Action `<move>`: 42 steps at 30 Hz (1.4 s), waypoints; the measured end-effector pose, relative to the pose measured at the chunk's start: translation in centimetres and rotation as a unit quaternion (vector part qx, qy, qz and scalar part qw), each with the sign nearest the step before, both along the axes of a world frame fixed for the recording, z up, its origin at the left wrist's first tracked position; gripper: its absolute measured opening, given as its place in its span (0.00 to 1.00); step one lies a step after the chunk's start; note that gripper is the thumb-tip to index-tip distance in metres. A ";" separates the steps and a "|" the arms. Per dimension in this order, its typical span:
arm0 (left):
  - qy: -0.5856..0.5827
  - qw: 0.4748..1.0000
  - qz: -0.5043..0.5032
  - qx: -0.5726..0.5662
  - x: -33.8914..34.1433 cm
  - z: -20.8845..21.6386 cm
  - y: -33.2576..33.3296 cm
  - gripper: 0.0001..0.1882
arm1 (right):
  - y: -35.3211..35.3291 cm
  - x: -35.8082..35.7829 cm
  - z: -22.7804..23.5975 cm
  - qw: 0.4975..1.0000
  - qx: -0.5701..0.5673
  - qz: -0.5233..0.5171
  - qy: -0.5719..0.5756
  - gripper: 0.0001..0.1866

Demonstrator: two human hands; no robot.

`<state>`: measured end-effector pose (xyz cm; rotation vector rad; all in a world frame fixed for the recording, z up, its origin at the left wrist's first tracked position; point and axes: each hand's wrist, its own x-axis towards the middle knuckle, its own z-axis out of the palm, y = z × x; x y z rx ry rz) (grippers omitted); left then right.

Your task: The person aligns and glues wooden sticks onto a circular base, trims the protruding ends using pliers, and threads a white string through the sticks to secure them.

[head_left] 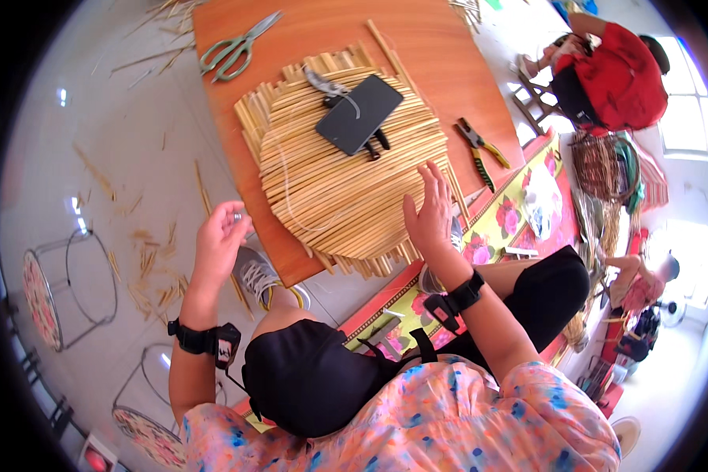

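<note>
Pinching a thin pale cord between thumb and curled fingers, the left hand (219, 240) hovers just off the near-left edge of the woven bamboo-strip mat (346, 169), while the right hand (428, 212), fingers spread and open, rests its fingertips on the mat's near-right edge; the cord (285, 185) runs from the pinch across the strips. Judging by the layered, rounded body against ragged uncut strip ends, weaving is well advanced and trimming remains; beyond the fingers lie a phone (359, 114), pliers (480, 149), scissors (236, 49), the orange board (307, 31), and a pale floor (118, 157) littered with offcuts

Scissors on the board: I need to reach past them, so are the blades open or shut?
Shut: the scissors lie flat, blades together in one point.
</note>
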<state>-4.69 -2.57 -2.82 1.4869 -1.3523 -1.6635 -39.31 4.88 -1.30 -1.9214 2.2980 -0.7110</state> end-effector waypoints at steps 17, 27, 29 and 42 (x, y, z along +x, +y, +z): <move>-0.086 0.993 -0.008 0.083 -4.6 0.7 -0.5 0.17 | -9.7 -7.4 -1.6 0.962 0.101 -0.253 -0.010 0.30; -0.132 0.986 -0.015 0.103 -6.2 1.5 -1.3 0.17 | -10.9 -8.2 -2.6 0.967 0.109 -0.221 -0.059 0.29; -0.156 0.984 -0.018 0.083 -6.3 0.9 -1.3 0.17 | -10.8 -8.3 -2.9 0.970 0.099 -0.213 -0.057 0.28; -0.305 0.945 -0.107 -0.045 -3.3 4.9 -3.8 0.16 | -10.7 -8.2 -2.4 0.968 0.111 -0.210 -0.077 0.24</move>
